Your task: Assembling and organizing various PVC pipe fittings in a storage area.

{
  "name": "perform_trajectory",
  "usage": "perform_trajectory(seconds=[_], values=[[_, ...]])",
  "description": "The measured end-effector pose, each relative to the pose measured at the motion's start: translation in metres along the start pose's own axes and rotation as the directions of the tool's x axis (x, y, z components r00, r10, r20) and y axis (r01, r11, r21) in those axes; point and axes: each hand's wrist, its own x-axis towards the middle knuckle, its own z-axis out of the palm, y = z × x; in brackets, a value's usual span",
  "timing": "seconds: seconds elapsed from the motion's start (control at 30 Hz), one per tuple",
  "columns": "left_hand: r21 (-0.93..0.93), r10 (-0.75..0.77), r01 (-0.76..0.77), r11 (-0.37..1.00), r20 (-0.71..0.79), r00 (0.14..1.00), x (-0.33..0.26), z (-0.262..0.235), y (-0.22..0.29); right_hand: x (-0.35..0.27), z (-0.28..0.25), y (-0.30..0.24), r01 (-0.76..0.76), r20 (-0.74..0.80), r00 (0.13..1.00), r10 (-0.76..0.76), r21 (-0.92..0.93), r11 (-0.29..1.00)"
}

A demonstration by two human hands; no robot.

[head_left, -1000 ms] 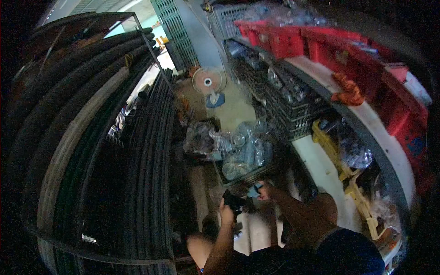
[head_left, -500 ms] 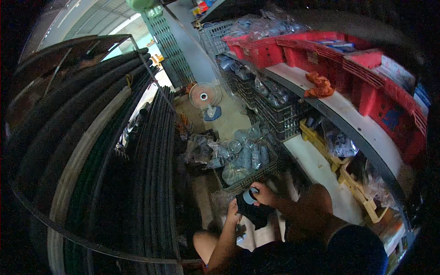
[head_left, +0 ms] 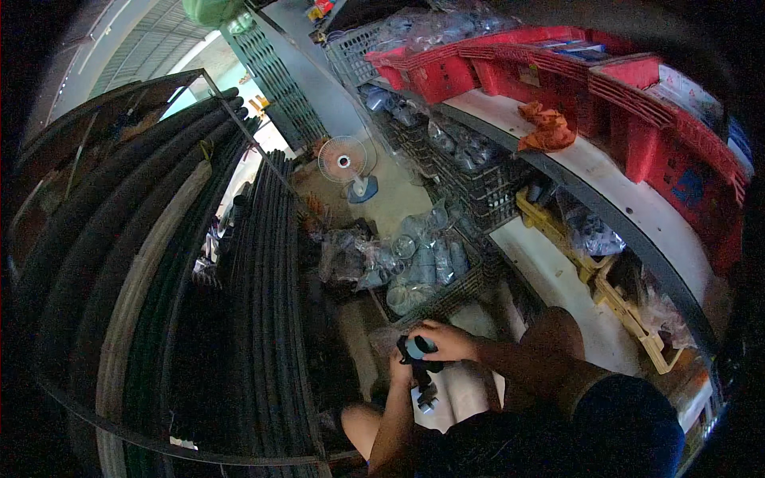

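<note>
In front of my knees, my left hand [head_left: 401,370] and my right hand [head_left: 448,341] are both closed round a short blue-grey pipe fitting [head_left: 419,346], whose round opening shows. A black cloth [head_left: 431,366] is bunched about it between my hands. My right hand grips from the right side, while my left hand holds from the lower left, its fingers partly hidden. Just under my hands is a small dark object with a pale end [head_left: 428,398], too unclear to name. Beyond them stands a dark plastic crate [head_left: 451,298] filled with grey pipe fittings [head_left: 425,263], some in clear plastic.
Long dark pipes [head_left: 267,311] fill a metal rack on my left. To my right runs a white shelf [head_left: 590,163] with red bins [head_left: 550,76] and an orange cloth [head_left: 547,126]. Dark crates [head_left: 486,187] stand below it, near a fan [head_left: 345,162] on the floor.
My hands have moved slightly left with the fitting. The fitting has turned, and the black cloth hangs down less and is gathered closer round it. My view has shifted a little.
</note>
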Motion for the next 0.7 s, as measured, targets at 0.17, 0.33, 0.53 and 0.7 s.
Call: perform_trajectory(seconds=[0.17, 0.33, 0.53, 0.7], values=[[-0.194, 0.145, -0.130, 0.972, 0.068, 0.987, 0.011, 0.004, -0.023, 0.005, 0.010, 0.027, -0.456, 0.077, 0.864, 0.498, 0.540, 0.708], [-0.520, -0.057, 0.113, 0.847, 0.123, 0.991, 0.018, 0.001, -0.031, 0.000, 0.027, 0.038, -0.568, 0.367, 0.728, 0.579, 0.796, 0.210], [-0.703, -0.166, 0.180, 0.688, 0.089, 0.982, -0.005, 0.039, 0.016, -0.007, 0.045, 0.044, -0.102, -0.106, 0.981, 0.160, 0.420, 0.902], [-0.611, -0.207, 0.256, 0.749, 0.151, 0.967, 0.000, 0.027, -0.009, 0.001, 0.026, 0.026, -0.561, 0.329, 0.717, 0.615, 0.796, 0.227]])
